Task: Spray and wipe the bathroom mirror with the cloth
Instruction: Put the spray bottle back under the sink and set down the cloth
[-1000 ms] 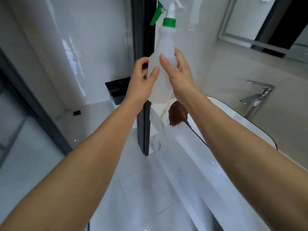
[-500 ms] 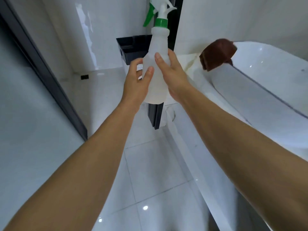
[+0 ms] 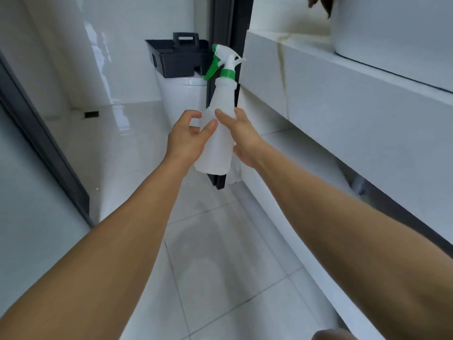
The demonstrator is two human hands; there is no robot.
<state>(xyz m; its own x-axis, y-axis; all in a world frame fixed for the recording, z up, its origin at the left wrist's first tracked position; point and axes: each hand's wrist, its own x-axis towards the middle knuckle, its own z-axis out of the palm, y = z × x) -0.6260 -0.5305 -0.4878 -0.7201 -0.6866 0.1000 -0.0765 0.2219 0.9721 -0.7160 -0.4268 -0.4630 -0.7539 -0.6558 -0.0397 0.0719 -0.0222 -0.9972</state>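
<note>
Both bare forearms reach forward over the glossy pale tiled floor (image 3: pixel 215 261), and between the two hands stands a translucent white plastic spray bottle (image 3: pixel 219 133) with a green collar and green trigger, held almost upright with its head leaning slightly to the right. The right hand (image 3: pixel 241 137) cradles the bottle's body from the right side, its thumb laid across the front of the plastic and its fingers wrapped behind, so it grasps the bottle. The left hand (image 3: pixel 187 138) comes in from the left with curled fingers; its thumb tip presses against the bottle's front just below the right thumb, while its other fingers seem to sit loosely beside the bottle, and whether they truly bear on it I cannot tell. The bottle hangs in the air above the floor, in front of a dark vertical door frame (image 3: pixel 220 25). Behind it, a black plastic cleaning caddy (image 3: pixel 176 61) with a carrying handle rests on top of a white toilet tank (image 3: pixel 179 94). To the right runs a white marble-look vanity counter (image 3: pixel 343 94), with a white basin (image 3: pixel 392 30) sitting on it. At the top edge, a scrap of brown cloth (image 3: pixel 321 3) hangs over the basin's rim, only partly in view.
</note>
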